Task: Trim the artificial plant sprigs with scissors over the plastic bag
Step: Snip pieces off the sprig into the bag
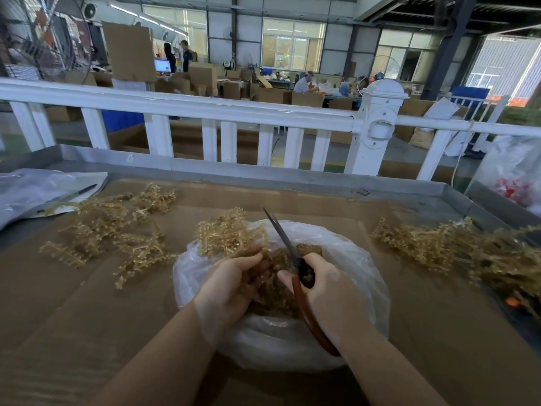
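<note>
Both hands work close together over a crumpled translucent white plastic bag (357, 259) that lies open on the brown cardboard-covered table (409, 332). The left hand (231, 284), which seems to wear a thin clear glove, is clenched around the stems of a tan, beaded artificial plant sprig (227, 234); the sprig's branched top fans up and away from the fingers, over the bag's far left rim. The right hand (328, 294) grips the reddish-brown handles of a pair of long scissors (288, 247), fingers wrapped round them, thumb pointing towards the left hand. The dark blades look closed or nearly so, though the angle makes this hard to judge; they point up and away to the left, their tip just beside the sprig's top. Inside the bag, between and beneath the hands, lies a brown heap of small clippings (278, 288).

To the left on the cardboard a loose scatter of tan sprigs (117, 230) is spread out, well apart from the bag. To the right lies a denser pile of similar sprigs (456, 247) reaching to the table's edge. At the far left corner sits a flat clear plastic sheet (38, 191). A white railing (205, 106) runs behind the table.
</note>
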Action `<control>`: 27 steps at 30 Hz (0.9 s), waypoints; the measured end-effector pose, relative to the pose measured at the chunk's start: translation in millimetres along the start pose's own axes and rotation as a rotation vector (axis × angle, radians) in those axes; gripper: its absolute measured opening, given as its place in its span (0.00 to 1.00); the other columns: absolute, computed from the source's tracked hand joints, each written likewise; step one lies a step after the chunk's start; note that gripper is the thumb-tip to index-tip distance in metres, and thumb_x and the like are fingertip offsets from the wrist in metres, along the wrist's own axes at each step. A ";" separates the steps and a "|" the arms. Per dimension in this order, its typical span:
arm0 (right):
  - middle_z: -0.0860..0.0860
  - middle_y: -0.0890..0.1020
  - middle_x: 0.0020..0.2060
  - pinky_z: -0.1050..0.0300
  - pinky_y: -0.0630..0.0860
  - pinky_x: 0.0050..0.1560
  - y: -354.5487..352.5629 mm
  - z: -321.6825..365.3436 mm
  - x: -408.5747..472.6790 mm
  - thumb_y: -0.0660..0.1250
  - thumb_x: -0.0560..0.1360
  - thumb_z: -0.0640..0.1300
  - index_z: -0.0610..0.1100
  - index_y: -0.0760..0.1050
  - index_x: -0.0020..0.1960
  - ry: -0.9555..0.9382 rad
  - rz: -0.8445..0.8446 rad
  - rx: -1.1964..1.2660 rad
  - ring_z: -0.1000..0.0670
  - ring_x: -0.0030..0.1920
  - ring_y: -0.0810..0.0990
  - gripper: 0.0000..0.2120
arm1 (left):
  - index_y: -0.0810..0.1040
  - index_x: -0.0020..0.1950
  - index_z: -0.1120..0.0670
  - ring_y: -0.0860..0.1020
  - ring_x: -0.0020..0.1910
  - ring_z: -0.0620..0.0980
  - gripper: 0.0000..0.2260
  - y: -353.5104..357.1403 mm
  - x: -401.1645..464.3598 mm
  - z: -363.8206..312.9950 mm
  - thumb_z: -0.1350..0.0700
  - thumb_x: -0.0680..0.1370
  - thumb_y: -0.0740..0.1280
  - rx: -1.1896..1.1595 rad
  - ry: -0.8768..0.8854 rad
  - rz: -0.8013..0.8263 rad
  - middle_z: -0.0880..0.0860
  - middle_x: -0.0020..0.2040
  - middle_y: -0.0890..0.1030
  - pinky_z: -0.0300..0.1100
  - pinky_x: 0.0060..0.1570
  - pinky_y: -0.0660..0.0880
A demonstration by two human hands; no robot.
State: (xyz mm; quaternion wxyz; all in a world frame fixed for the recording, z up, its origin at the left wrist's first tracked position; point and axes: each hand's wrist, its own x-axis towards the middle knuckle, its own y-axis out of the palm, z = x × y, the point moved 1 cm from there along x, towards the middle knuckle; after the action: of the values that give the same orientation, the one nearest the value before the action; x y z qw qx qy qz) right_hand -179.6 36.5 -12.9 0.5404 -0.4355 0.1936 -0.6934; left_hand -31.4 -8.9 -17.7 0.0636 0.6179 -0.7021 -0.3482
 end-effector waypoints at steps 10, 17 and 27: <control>0.57 0.81 0.40 0.68 0.74 0.45 12.1 -7.7 -6.7 0.67 0.75 0.52 0.52 0.76 0.53 0.058 -0.099 -0.057 0.58 0.43 0.79 0.08 | 0.76 0.57 0.63 0.84 0.44 0.53 0.20 -8.8 -1.7 16.2 0.80 0.71 0.60 -0.029 0.142 0.024 0.61 0.47 0.83 0.44 0.44 0.82; 0.56 0.82 0.43 0.71 0.72 0.45 13.3 -10.6 -9.6 0.68 0.75 0.50 0.51 0.76 0.56 0.044 -0.101 -0.048 0.58 0.45 0.79 0.10 | 0.76 0.52 0.62 0.84 0.42 0.51 0.16 -10.0 -3.6 20.0 0.77 0.70 0.64 0.001 0.242 0.040 0.57 0.42 0.85 0.38 0.35 0.79; 0.53 0.81 0.43 0.69 0.67 0.44 22.1 -8.0 -15.3 0.67 0.76 0.50 0.49 0.76 0.59 0.061 -0.175 -0.141 0.54 0.45 0.79 0.13 | 0.70 0.50 0.60 0.84 0.38 0.51 0.16 -7.7 -7.5 21.3 0.78 0.70 0.64 -0.014 0.290 0.046 0.57 0.37 0.84 0.40 0.36 0.81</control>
State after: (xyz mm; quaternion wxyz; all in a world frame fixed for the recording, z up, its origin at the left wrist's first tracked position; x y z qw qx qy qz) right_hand -172.7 41.4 -39.6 0.4395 -0.4665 0.2192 -0.7356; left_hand -34.4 6.8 -35.5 0.1766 0.6448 -0.6972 -0.2588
